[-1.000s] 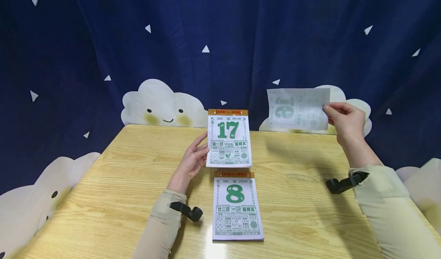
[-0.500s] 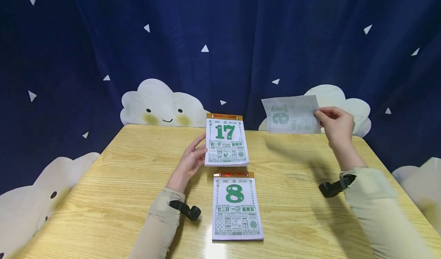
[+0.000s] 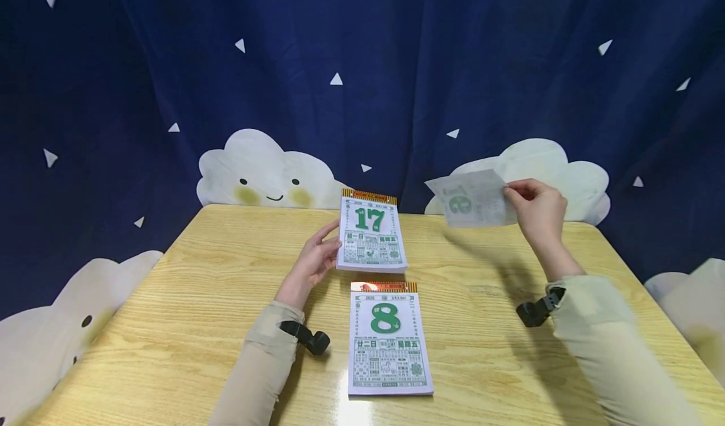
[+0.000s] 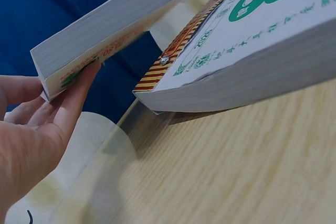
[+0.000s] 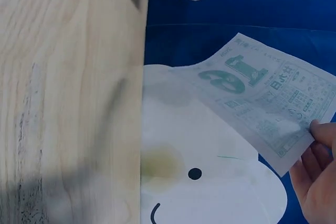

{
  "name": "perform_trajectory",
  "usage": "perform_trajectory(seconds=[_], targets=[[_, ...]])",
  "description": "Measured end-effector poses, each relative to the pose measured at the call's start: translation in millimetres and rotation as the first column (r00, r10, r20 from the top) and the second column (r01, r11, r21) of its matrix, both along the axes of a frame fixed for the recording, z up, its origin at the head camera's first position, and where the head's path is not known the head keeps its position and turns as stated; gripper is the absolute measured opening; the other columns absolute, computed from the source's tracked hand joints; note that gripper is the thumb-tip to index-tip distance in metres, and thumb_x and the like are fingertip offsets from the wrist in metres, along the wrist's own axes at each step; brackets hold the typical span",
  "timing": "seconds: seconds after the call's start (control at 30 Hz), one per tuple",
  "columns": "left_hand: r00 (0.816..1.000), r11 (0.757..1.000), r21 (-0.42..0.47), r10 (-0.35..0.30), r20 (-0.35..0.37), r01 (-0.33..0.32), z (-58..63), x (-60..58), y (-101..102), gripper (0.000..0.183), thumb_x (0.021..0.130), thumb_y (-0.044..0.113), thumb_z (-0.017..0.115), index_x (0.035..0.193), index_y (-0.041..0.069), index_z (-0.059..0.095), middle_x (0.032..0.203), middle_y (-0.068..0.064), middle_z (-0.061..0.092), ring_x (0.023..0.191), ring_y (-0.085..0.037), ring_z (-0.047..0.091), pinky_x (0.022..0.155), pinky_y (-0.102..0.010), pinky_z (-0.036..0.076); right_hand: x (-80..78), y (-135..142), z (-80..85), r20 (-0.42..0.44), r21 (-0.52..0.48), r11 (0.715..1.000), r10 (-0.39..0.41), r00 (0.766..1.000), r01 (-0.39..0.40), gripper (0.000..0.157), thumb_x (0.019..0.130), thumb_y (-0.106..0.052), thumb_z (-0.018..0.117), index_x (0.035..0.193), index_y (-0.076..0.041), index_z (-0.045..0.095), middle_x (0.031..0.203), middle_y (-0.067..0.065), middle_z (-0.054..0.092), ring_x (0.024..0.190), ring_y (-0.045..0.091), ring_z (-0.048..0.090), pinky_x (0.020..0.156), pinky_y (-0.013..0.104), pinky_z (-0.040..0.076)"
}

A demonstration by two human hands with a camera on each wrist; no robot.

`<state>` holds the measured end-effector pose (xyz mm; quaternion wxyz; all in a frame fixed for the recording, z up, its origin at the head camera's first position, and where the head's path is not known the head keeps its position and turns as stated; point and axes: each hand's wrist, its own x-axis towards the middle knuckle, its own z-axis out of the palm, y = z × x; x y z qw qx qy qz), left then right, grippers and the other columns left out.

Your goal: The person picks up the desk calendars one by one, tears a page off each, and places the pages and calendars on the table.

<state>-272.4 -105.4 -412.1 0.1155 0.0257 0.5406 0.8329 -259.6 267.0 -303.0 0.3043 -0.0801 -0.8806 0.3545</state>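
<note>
My left hand (image 3: pixel 311 263) grips the left edge of a thick tear-off calendar (image 3: pixel 371 243) whose top page reads a green 17. In the left wrist view, the calendar's page block (image 4: pixel 105 30) is raised and tilted, with fingers beneath and at its edge. Off to the right, my right hand (image 3: pixel 540 215) pinches one end of a loose calendar sheet (image 3: pixel 472 199) between thumb and fingers. The sheet is held up in the air, and its 16 shows through reversed. Below the raised calendar, a second tear-off calendar (image 3: pixel 389 357) lies flat, showing 8.
Both calendars are over a light wooden table (image 3: pixel 215 300). Behind its far edge hangs a dark blue curtain (image 3: pixel 294 48) with white triangles and smiling clouds (image 3: pixel 260 162). Each wrist wears a black camera on a strap.
My right hand has moved left and a little down with the sheet, which now bends and slants more. The calendar in my left hand has tipped back, its top edge lower.
</note>
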Motion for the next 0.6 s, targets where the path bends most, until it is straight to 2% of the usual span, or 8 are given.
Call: perform_trajectory(seconds=[0.07, 0.13, 0.23, 0.33, 0.37, 0.47, 0.6], targets=[[1.0, 1.0, -0.016, 0.005, 0.01, -0.005, -1.1, -1.4, -1, 0.057, 0.088, -0.006, 0.043, 0.14, 0.013, 0.035, 0.098, -0.005, 0.064, 0.071, -0.012, 0.064, 0.062, -0.024, 0.054, -1.7, -2, -2.6, -0.025, 0.037, 0.999, 0.007, 1.0, -0.006, 0.022, 0.085, -0.027, 0.063, 0.093, -0.008, 0.07, 0.082, 0.008, 0.068, 0.057, -0.016, 0.04, 0.053, 0.01, 0.035], [0.999, 1.0, -0.026, 0.016, 0.028, -0.015, -2.1, -2.1, -1, 0.056, 0.088, -0.006, 0.044, 0.14, 0.014, 0.036, 0.098, -0.005, 0.064, 0.07, -0.012, 0.064, 0.062, -0.025, 0.055, -3.5, -5, -5.3, -0.051, 0.075, 0.997, 0.016, 0.999, -0.012, 0.021, 0.086, -0.024, 0.062, 0.093, -0.007, 0.07, 0.086, 0.013, 0.068, 0.058, -0.016, 0.04, 0.055, 0.01, 0.035], [0.998, 0.999, -0.043, 0.033, 0.049, -0.031, -4.0, -2.1, -1, 0.057, 0.087, -0.006, 0.044, 0.139, 0.014, 0.037, 0.098, -0.007, 0.063, 0.068, -0.012, 0.063, 0.062, -0.025, 0.055, -6.9, -8, -9.6, -0.11, 0.135, 0.991, 0.033, 0.993, -0.018, 0.017, 0.086, -0.02, 0.062, 0.091, -0.005, 0.071, 0.084, 0.014, 0.069, 0.062, -0.001, 0.053, 0.057, 0.013, 0.037], [0.997, 0.998, -0.054, 0.042, 0.058, -0.039, -5.5, -1.4, 0, 0.057, 0.086, -0.006, 0.044, 0.139, 0.014, 0.038, 0.096, -0.008, 0.063, 0.065, -0.011, 0.062, 0.061, -0.025, 0.055, -9.6, -12, -15.4, -0.18, 0.199, 0.979, 0.08, 0.98, -0.043, 0.014, 0.086, -0.014, 0.061, 0.088, -0.003, 0.07, 0.083, 0.015, 0.069, 0.069, 0.021, 0.062, 0.062, 0.023, 0.043], [0.998, 0.998, -0.058, 0.041, 0.057, -0.037, -6.1, -1.3, 0, 0.057, 0.086, -0.006, 0.044, 0.139, 0.013, 0.037, 0.096, -0.008, 0.063, 0.065, -0.011, 0.062, 0.061, -0.025, 0.055, -10.3, -12, -17.8, -0.203, 0.224, 0.973, 0.1, 0.974, -0.053, 0.013, 0.086, -0.012, 0.061, 0.087, -0.002, 0.07, 0.083, 0.015, 0.068, 0.07, 0.027, 0.063, 0.062, 0.028, 0.045], [0.997, 0.997, -0.07, 0.042, 0.058, -0.038, -7.6, -1.2, 1, 0.056, 0.086, -0.006, 0.044, 0.139, 0.012, 0.037, 0.094, -0.009, 0.064, 0.064, -0.012, 0.062, 0.061, -0.026, 0.055, -10.8, -15, -25.6, -0.261, 0.308, 0.948, 0.169, 0.95, -0.084, 0.009, 0.084, -0.007, 0.063, 0.085, 0.0, 0.068, 0.08, 0.016, 0.066, 0.069, 0.03, 0.063, 0.063, 0.039, 0.049], [0.996, 0.995, -0.084, 0.057, 0.064, -0.052, -9.0, -1.4, 1, 0.056, 0.086, -0.005, 0.045, 0.139, 0.011, 0.037, 0.09, -0.008, 0.065, 0.063, -0.012, 0.062, 0.061, -0.025, 0.055, -10.0, -19, -35.8, -0.281, 0.427, 0.899, 0.232, 0.931, -0.096, 0.006, 0.082, -0.005, 0.064, 0.084, -0.001, 0.067, 0.076, 0.014, 0.063, 0.066, 0.028, 0.061, 0.059, 0.042, 0.049]])
